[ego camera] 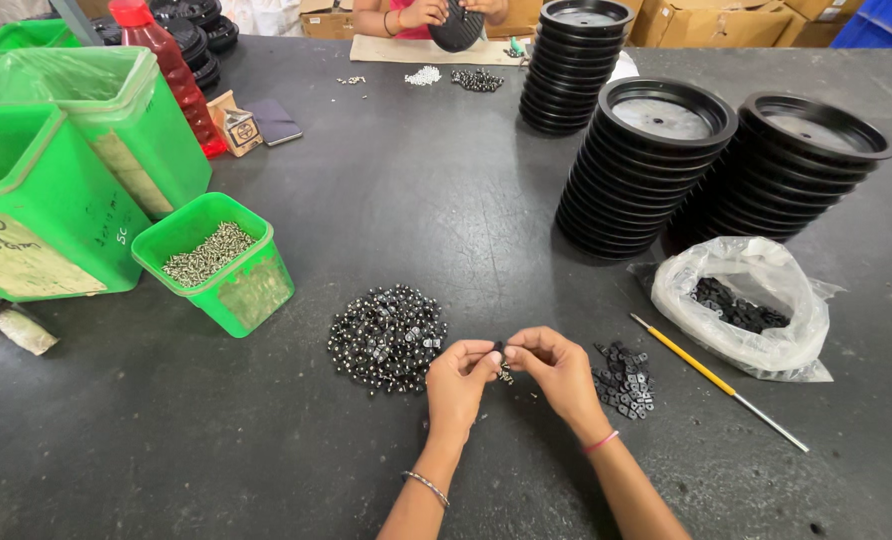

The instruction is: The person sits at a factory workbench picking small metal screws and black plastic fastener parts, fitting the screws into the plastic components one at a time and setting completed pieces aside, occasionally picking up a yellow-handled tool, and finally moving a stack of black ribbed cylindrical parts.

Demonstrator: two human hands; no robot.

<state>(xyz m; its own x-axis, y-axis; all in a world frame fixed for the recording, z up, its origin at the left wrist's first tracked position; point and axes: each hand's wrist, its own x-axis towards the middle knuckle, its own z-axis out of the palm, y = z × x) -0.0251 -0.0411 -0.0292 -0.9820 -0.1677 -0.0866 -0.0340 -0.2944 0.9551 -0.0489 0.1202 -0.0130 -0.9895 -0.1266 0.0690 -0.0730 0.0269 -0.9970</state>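
Dark grey, scuffed tabletop [446, 200] is carrying everything. At nine o'clock, tall green plastic bins [56, 170] are standing, with a small green tub of silvery screws [216, 262] just beside them. At the centre a heap of black screw-and-washer pieces [388, 336] is lying. At six o'clock the left hand [458, 378] and right hand [560, 368] are meeting, fingertips pinching one small black fastener part [504, 362] between them, just above the surface. It is looking light, stiff and easy to drop, best pinched at its edges. At four o'clock small black square nuts [624, 378] are lying, then a yellow-handled tool [714, 380] and a clear bag of black parts [751, 310]. At two o'clock, stacks of black round plastic discs [656, 170] are standing. At twelve o'clock another person's hands [456, 12] are holding a disc.
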